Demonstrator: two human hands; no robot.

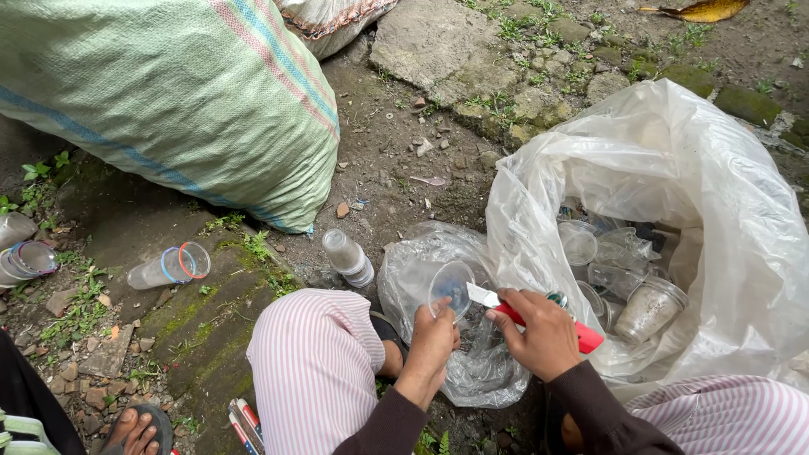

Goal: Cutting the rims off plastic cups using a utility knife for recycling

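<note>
A clear plastic cup (pixel 451 286) is held at lower centre of the frame, gripped from below by the left hand (pixel 432 339). A red-handled knife (pixel 539 318) is clasped in the right hand (pixel 543 333), its blade laid against the cup's rim. Just right, more cups are heaped in a large clear plastic bag (pixel 716 211). A green woven sack (pixel 168 93) is seen at upper left, loose cups (pixel 168 266) on the ground below it.

Outdoor scrap-sorting yard — dirt ground (pixel 396 143), woven sack (pixel 168 93).
</note>
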